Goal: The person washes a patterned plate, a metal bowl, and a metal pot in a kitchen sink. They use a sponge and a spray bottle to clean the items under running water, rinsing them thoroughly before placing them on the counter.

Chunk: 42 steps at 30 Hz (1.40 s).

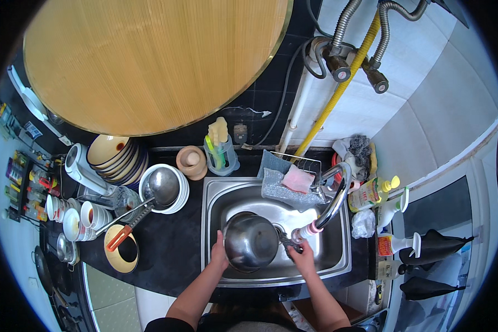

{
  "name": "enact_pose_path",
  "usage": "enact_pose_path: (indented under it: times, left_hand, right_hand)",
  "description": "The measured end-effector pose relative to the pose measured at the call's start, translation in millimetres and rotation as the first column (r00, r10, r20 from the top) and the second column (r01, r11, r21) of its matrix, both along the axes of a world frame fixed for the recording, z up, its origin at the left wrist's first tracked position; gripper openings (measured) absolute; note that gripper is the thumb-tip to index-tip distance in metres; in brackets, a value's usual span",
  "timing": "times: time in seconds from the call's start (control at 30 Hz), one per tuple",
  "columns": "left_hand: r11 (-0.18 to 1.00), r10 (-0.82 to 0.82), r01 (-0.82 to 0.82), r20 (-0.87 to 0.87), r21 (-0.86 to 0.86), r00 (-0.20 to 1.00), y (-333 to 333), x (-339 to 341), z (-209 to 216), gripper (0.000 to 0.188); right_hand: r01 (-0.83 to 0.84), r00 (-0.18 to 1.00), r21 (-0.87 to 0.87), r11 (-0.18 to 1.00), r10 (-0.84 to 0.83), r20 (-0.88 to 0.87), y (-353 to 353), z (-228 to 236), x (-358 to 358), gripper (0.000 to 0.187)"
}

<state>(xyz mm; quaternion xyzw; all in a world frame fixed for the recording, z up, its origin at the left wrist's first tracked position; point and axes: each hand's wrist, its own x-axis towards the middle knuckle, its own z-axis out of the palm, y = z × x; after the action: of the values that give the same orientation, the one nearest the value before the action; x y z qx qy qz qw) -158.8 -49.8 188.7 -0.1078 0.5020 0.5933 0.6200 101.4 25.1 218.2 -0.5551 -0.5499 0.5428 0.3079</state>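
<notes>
Over the left half of the steel sink (282,279) is a round metal bowl (251,242), its smooth curved outside facing up. My left hand (219,254) grips its left side, thumb along the metal and the other fingers mostly hidden. To the right of the bowl, my right hand (302,260) pinches a dark grey scrubber (286,242), which looks like crumpled mesh or wire. It lies between the bowl and the pink-and-white nozzle of the curved chrome tap (337,202). Whether water runs is hard to make out.
A wire rack holds a pink sponge (297,180) and silvery cloths at the sink's back. Spray and soap bottles (369,195) line the right side. Stacked bowls (116,157), a ladle (164,185) and an orange-handled knife (122,237) crowd the left counter. A large round wooden board (155,61) leans behind.
</notes>
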Motion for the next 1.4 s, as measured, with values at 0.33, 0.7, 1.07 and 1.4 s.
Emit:
enact_pose_path:
  times: [0.33,0.7,1.07,1.4]
  left_hand:
    - [0.975,-0.218,0.179,-0.409,-0.132,0.886,-11.3,12.8,67.7,0.046]
    - [0.974,-0.157,0.224,-0.575,0.046,0.803,-20.9,6.8,89.2,0.042]
    - [0.819,-0.245,0.540,-0.969,-0.196,0.019,-21.6,-17.5,76.3,0.034]
    - [0.807,-0.097,0.575,-0.991,-0.133,-0.093,-19.6,-27.8,73.2,0.031]
  right_hand:
    - [-0.792,0.552,0.443,0.420,0.183,0.814,-6.8,71.0,-127.9,0.013]
    - [-0.679,0.719,0.673,0.293,0.077,0.691,-2.7,36.5,-155.5,0.015]
    - [-0.658,0.718,0.555,0.509,0.201,0.667,12.1,79.7,-158.5,0.020]
    - [-0.690,0.704,0.537,0.484,0.279,0.653,8.5,103.8,-159.1,0.021]
